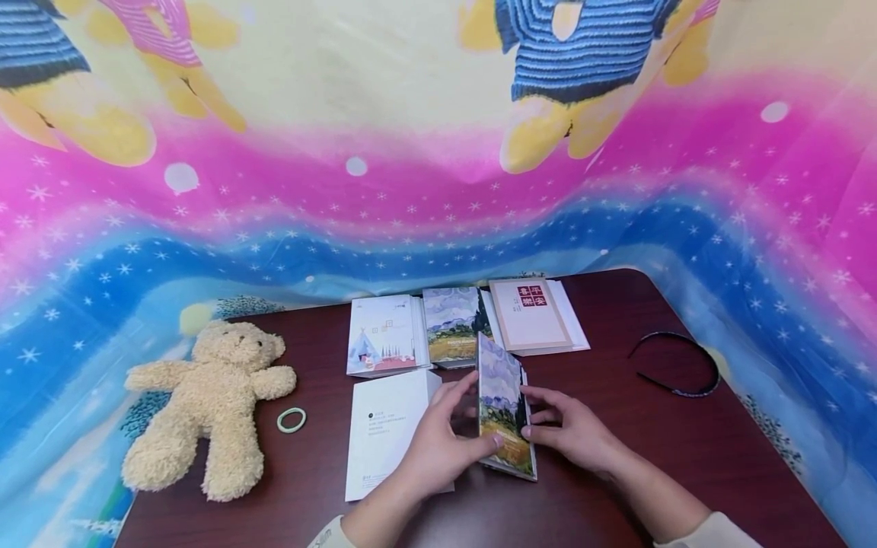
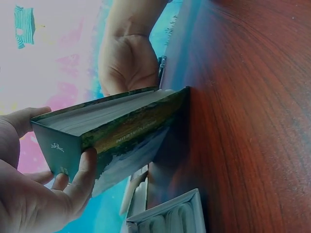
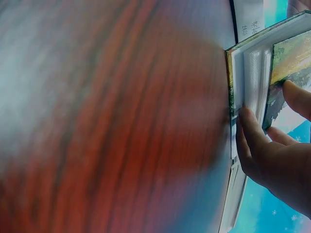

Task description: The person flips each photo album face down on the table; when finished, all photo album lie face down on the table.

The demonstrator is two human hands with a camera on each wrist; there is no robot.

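Both hands hold a photo album (image 1: 503, 411) with a painted landscape cover, standing on edge over the table. My left hand (image 1: 445, 438) grips it at the spine side, its thumb across the front cover. In the left wrist view, the fingers wrap the dark green spine (image 2: 60, 150). My right hand (image 1: 572, 426) pinches the opposite, page-side edge. In the right wrist view, its thumb lies on the painted cover and another fingertip touches the page edges (image 3: 255, 80); the covers stand slightly apart there. A white album (image 1: 384, 434) with small print lies beside my left hand.
Behind the hands lie an album with a tent picture (image 1: 380, 335), another landscape album (image 1: 452, 320) and a beige one with red characters (image 1: 530, 316). A teddy bear (image 1: 212, 407) and green hair tie (image 1: 291, 420) lie left, a black headband (image 1: 712, 373) right, on the dark table (image 1: 617, 312).
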